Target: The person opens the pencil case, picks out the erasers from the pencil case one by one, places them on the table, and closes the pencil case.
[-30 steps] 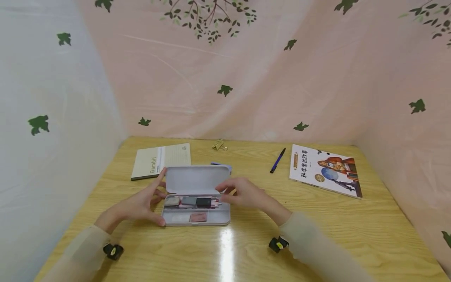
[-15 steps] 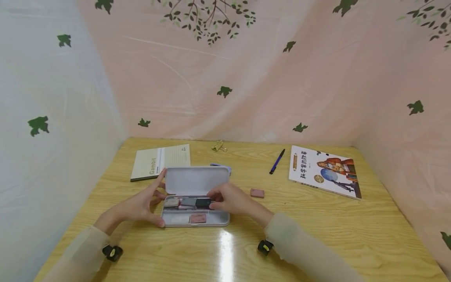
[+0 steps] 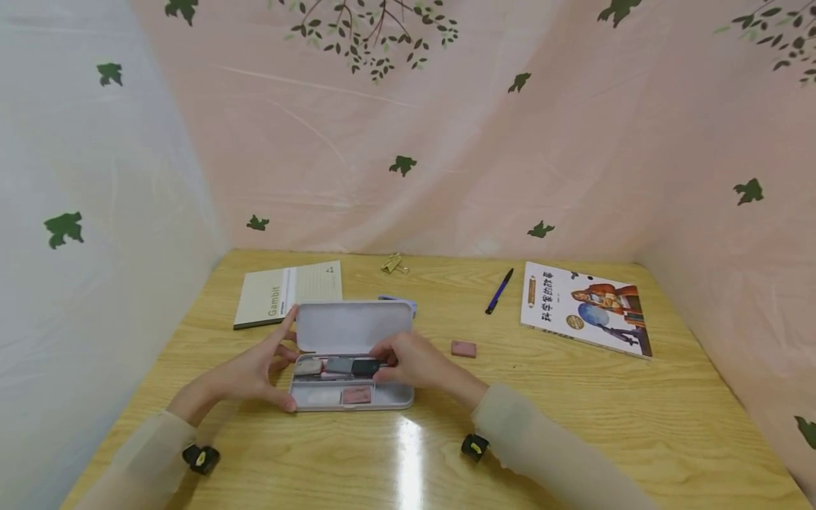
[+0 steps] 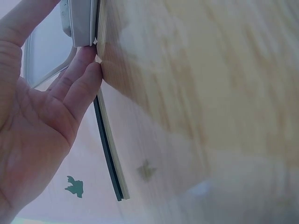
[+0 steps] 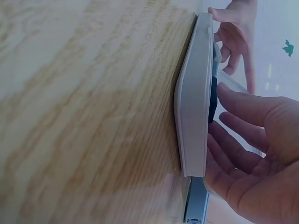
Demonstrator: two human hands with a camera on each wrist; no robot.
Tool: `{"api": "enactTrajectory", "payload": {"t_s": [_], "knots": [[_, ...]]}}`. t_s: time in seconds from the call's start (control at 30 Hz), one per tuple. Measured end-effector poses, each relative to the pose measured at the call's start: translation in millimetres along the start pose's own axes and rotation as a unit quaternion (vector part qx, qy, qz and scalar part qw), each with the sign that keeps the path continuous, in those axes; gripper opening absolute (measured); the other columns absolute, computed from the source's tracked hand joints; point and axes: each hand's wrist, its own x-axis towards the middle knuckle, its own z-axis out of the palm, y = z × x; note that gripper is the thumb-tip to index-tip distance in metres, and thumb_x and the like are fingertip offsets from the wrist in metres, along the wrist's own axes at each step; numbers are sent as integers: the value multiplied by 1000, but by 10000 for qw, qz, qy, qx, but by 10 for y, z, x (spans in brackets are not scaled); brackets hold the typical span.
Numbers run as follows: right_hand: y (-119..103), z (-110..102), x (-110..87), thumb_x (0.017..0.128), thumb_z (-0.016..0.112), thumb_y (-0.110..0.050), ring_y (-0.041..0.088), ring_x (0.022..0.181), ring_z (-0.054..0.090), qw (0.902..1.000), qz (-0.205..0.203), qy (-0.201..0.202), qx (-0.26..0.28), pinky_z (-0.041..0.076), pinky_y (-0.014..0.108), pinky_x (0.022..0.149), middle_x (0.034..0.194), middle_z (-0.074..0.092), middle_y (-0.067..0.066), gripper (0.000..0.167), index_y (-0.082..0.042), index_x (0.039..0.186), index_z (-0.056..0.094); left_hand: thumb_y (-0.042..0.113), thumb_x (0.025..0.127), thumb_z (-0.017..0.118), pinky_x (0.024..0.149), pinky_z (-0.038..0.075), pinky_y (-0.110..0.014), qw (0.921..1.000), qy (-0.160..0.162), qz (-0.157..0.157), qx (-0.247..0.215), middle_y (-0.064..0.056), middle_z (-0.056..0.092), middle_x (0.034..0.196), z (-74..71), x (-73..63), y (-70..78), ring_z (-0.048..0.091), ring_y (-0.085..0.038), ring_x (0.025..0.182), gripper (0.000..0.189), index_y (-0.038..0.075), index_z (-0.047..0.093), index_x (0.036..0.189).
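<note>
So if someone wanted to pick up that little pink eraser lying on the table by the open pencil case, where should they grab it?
Probably across its two long sides, coming straight down from above. The pink eraser lies flat on the table, a low block with bare wood all around it, apart from the pencil case and the right hand. Nothing blocks a pinch from above.

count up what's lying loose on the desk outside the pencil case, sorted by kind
Books: 2, the Gambit notebook and the picture book
Pens: 1, the blue pen
Erasers: 1, the pink eraser
Binder clips: 1, the gold clip
Total: 5
</note>
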Motion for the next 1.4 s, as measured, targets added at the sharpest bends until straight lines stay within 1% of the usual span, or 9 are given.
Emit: {"api": "enactTrajectory", "payload": {"t_s": [0.1, 0.23, 0.47, 0.67, 0.77, 0.87, 1.07, 1.3, 1.4], "knots": [[-10, 4, 2, 84, 85, -13, 7, 81, 63, 10000, -29, -5, -84, 54, 18, 73, 99, 75, 2, 31, -3, 112, 76, 22, 68, 96, 111, 37, -58, 10000, -7, 24, -25, -24, 32, 143, -2, -1, -4, 51, -41, 126, 150, 39, -23, 157], [-43, 21, 12, 84, 85, -16, 6, 80, 62, 9998, 50, -8, -210, 53, 18, 72, 96, 75, 0, 30, -5, 111, 77, 22, 68, 97, 111, 37, -58, 10000, 15, 49, -47, -25, 32, 143, -11, -6, -8, 51, -41, 126, 150, 39, -22, 157], [-76, 59, 29, 84, 86, -20, 7, 83, 63, 9989, 385, 53, -249, 54, 19, 75, 94, 74, -3, 30, -7, 110, 78, 23, 68, 97, 110, 38, -58, 10000, 49, 47, 42, -25, 32, 143, -10, -15, 0, 52, -39, 125, 149, 38, -22, 158], [-55, 79, 32, 83, 86, -18, 11, 83, 65, 9990, 231, 147, -340, 53, 20, 73, 93, 75, 0, 30, -5, 109, 78, 25, 69, 96, 111, 36, -59, 10000, 16, -39, 20, -24, 31, 144, -8, -9, 20, 51, -39, 126, 148, 40, -21, 158], [-47, 81, 30, 82, 87, -18, 10, 81, 64, 9991, 171, 165, -342, 53, 20, 72, 93, 75, 0, 31, -5, 108, 78, 25, 69, 96, 112, 36, -59, 10000, 26, -40, 19, -24, 31, 145, -7, -6, 19, 51, -39, 127, 147, 40, -21, 158], [-53, 64, 30, 83, 86, -19, 9, 83, 64, 9994, 201, 93, -262, 53, 19, 73, 95, 75, 0, 31, -5, 110, 78, 24, 69, 96, 111, 36, -58, 10000, 40, -11, -6, -24, 31, 144, -4, -7, 16, 51, -39, 127, 148, 40, -20, 158], [-58, -25, -3, 85, 84, -17, 5, 92, 67, 9991, 317, -157, 234, 55, 18, 82, 104, 75, 1, 33, -4, 114, 76, 23, 68, 96, 111, 36, -57, 10000, 50, 59, -50, -24, 31, 144, -4, -6, 8, 51, -39, 126, 148, 39, -20, 158], [-79, -161, -67, 86, 83, -15, 5, 83, 63, 9985, 329, -295, 324, 55, 21, 76, 100, 75, 1, 31, -3, 114, 76, 25, 68, 96, 111, 36, -56, 10000, 52, 47, 24, -24, 32, 143, -10, -1, 2, 52, -38, 125, 148, 38, -20, 159], [-70, -212, -115, 86, 83, -16, 5, 85, 63, 9983, 342, -312, 350, 55, 22, 78, 102, 75, -1, 30, -4, 113, 77, 25, 69, 96, 111, 36, -56, 10000, 37, 22, 33, -24, 32, 144, -7, 3, 6, 52, -38, 126, 147, 38, -20, 158]]}}
